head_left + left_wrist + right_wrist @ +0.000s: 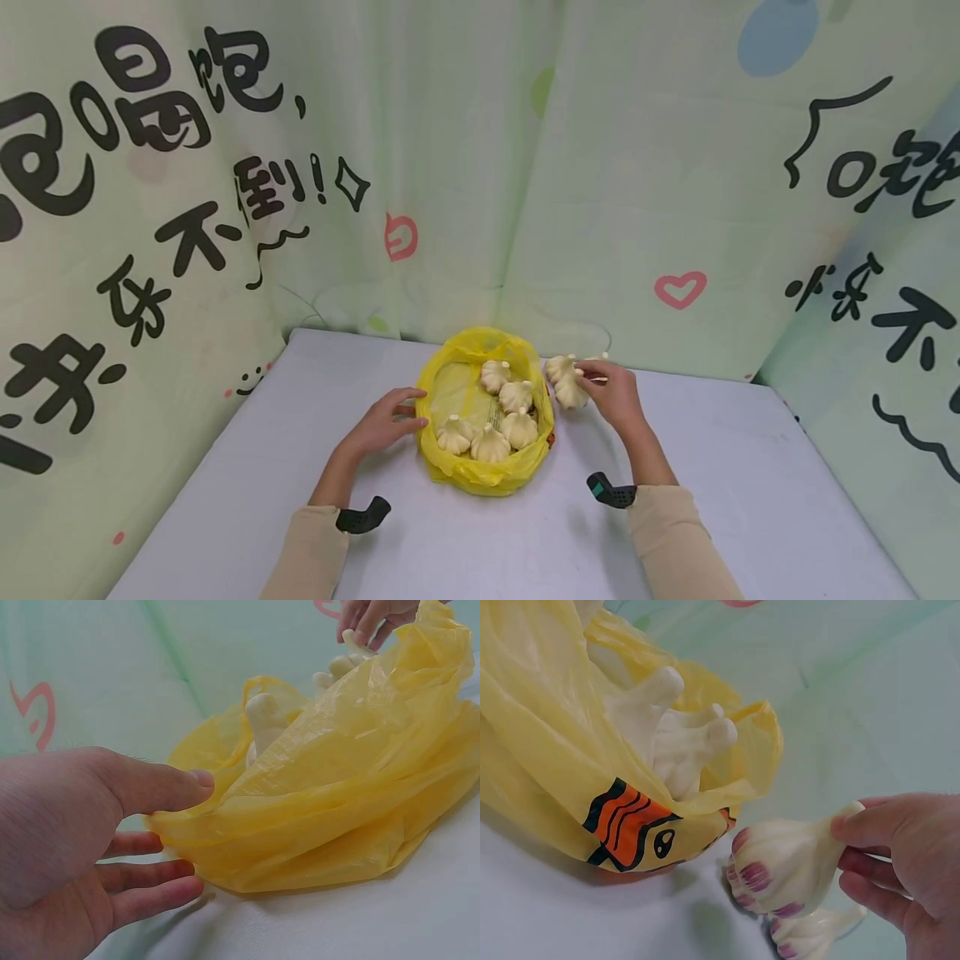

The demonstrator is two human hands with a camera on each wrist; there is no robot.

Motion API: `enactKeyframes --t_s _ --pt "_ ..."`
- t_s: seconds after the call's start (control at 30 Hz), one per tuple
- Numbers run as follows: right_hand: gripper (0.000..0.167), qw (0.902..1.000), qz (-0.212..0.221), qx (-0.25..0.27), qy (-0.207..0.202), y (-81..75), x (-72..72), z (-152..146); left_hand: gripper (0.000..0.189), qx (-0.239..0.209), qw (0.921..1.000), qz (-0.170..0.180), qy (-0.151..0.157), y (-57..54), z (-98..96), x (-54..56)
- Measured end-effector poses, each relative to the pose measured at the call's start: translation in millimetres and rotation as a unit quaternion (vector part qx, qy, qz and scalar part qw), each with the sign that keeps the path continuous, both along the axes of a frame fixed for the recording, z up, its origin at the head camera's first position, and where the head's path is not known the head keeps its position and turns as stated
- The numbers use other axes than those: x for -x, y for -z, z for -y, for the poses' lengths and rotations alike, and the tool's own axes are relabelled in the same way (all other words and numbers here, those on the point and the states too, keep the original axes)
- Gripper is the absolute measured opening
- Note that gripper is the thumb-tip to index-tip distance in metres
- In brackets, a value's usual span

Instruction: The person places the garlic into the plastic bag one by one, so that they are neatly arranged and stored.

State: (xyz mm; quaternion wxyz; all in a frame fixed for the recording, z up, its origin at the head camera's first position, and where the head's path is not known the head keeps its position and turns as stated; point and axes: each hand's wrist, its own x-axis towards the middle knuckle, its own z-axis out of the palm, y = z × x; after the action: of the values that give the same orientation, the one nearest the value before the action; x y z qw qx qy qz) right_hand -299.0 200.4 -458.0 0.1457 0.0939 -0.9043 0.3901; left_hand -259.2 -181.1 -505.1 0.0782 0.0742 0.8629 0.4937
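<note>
A yellow plastic bag stands on the table with its mouth spread wide, and several white garlic bulbs sit inside. At its left side my left hand touches the rim with extended fingers, the thumb above the lower fingers. On the other side, my right hand pinches a garlic bulb by its stem between thumb and fingers. Purple patches mark the base of this bulb. More garlic lies just beyond and below it, partly hidden by the held bulb and the hand.
The white table backs onto a pale green curtain with dark lettering and pink drawings. Curtain also hangs along both sides. An orange and black print shows on the bag's right side. Each wrist wears a black camera mount.
</note>
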Motion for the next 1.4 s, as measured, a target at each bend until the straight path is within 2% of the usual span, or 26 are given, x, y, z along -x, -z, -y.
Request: enactKeyframes --t_s 0.5,0.83,1.07,1.4 --pt "0.026 0.9996 -0.019 0.005 -0.019 -20.2 -3.1 11.2 0.048 0.0 1.0 -0.005 0.0 3.4 -0.1 1.3" --pt "0.027 0.9992 -0.017 0.01 -0.034 -30.3 -4.6 21.5 0.049 0.002 1.0 -0.003 -0.002 4.5 0.2 2.4" --pt "0.026 0.9982 -0.032 0.015 -0.048 -38.3 -6.9 30.3 0.049 0.001 1.0 -0.002 -0.002 2.7 -0.4 1.9" --pt "0.026 0.9964 -0.035 0.039 -0.068 -41.3 -8.5 44.8 0.049 -0.001 1.0 -0.002 0.0 0.1 -1.2 -0.6"
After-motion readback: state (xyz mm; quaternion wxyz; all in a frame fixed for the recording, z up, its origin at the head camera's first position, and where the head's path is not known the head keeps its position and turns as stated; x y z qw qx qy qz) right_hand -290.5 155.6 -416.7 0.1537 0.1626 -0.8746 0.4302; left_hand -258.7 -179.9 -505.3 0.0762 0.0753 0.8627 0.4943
